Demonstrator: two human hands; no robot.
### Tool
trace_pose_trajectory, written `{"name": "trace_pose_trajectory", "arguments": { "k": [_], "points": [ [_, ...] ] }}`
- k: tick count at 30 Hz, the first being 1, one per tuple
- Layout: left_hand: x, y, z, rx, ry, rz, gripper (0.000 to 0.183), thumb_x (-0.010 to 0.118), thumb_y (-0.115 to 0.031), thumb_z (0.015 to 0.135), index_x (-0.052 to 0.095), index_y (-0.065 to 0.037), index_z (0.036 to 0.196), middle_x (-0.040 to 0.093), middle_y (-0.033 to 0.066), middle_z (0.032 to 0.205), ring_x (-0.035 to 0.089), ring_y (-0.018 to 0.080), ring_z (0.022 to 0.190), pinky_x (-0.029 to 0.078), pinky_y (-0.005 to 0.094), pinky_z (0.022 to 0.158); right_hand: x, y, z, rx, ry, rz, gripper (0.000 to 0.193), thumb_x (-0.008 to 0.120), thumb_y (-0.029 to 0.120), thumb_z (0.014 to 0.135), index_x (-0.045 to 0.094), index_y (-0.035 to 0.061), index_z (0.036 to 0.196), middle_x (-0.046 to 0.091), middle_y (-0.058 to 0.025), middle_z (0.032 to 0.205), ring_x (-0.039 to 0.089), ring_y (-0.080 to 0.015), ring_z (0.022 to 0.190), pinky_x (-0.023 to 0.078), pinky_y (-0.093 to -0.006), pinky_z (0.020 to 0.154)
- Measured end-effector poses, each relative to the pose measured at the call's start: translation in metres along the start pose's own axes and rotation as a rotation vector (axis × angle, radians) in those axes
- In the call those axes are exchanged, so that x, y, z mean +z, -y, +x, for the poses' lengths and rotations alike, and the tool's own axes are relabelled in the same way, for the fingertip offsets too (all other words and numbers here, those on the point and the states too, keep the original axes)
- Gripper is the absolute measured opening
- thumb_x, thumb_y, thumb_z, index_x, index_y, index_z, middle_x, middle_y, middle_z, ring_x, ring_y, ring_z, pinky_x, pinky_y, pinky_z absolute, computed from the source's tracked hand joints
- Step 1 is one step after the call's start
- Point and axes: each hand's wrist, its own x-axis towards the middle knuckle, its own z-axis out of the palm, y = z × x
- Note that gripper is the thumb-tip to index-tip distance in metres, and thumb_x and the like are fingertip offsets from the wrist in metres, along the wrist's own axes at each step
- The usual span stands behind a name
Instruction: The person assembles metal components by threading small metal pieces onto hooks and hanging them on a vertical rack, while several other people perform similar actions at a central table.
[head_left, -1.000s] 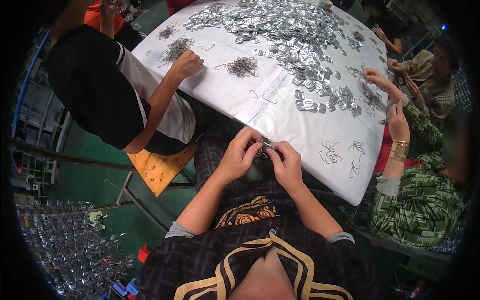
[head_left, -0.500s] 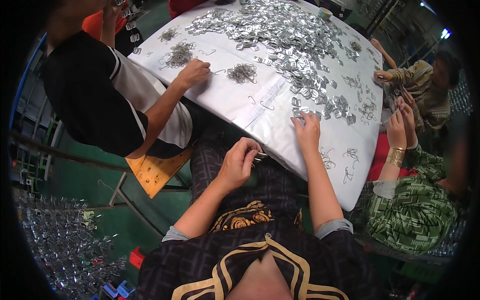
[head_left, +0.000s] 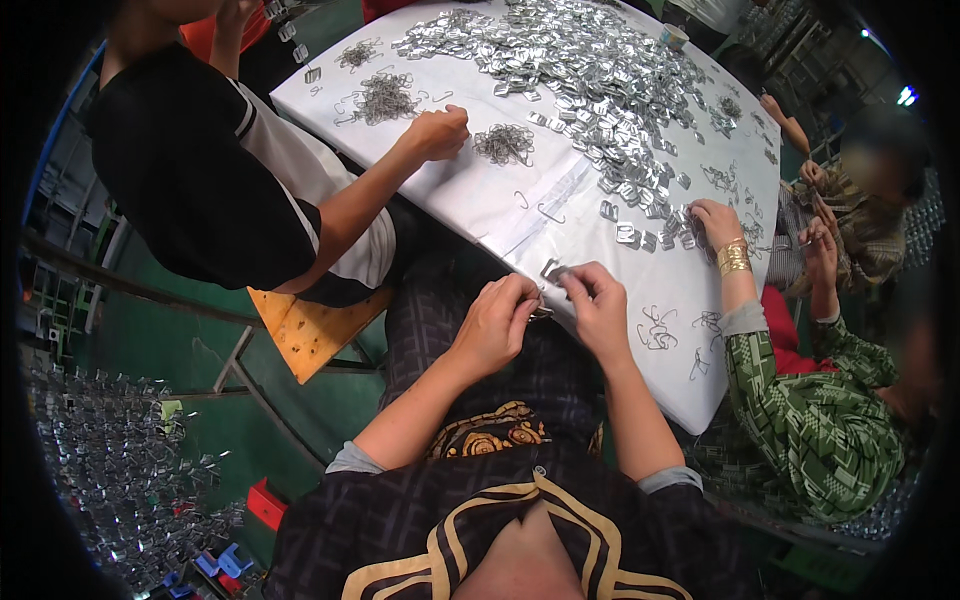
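My left hand (head_left: 495,325) is closed at the table's near edge, over my lap. A small shiny metal piece (head_left: 541,312) shows at its fingertips, partly hidden by the fingers. Close beside it, my right hand (head_left: 600,310) pinches a small silver metal buckle (head_left: 551,269) between thumb and fingers. More such buckles (head_left: 625,234) lie on the white-covered table (head_left: 520,240) past my hands, spreading into a big heap farther back. Two loose bent wire hooks (head_left: 550,213) rest just beyond my hands.
Piles of wire hooks (head_left: 388,97) lie at the left of the table, and more hooks (head_left: 657,328) at the right. A co-worker's arm (head_left: 375,195) reaches in from the left; another co-worker's hand (head_left: 715,222) touches buckles on the right. A wooden stool (head_left: 310,330) stands at left.
My right hand has come back from the buckles on the table to my left hand, carrying a buckle. The right co-worker's hand has reached onto the table; the left one's moved right.
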Motion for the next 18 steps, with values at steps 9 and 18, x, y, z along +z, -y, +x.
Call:
{"name": "trace_pose_trajectory", "arguments": {
  "k": [9, 18],
  "points": [
    [0.004, -0.001, -0.004, 0.041, 0.009, 0.102, 0.011, 0.058, 0.000, 0.083, 0.051, -0.003, 0.092, 0.056, 0.0126, 0.082, 0.054, 0.0315, 0.077, 0.041, 0.0381, 0.072, 0.002, 0.019, -0.018, 0.052, 0.054, 0.104, 0.011, 0.061, 0.005, 0.087, 0.062, -0.0052, 0.089, 0.065, -0.0115, 0.083, 0.063, -0.0147, 0.071, 0.048, -0.0254, 0.062],
    [-0.004, -0.009, -0.006, 0.024, 0.018, 0.043, 0.010, 0.057, 0.000, 0.083, 0.052, -0.003, 0.091, 0.056, 0.0123, 0.081, 0.054, 0.0313, 0.077, 0.041, 0.0379, 0.073, -0.008, 0.020, -0.017, 0.227, 0.075, 0.455, 0.011, 0.063, 0.001, 0.086, 0.056, -0.0029, 0.094, 0.065, -0.0077, 0.085, 0.060, -0.0062, 0.072, 0.047, -0.0186, 0.060]
  ]
}}
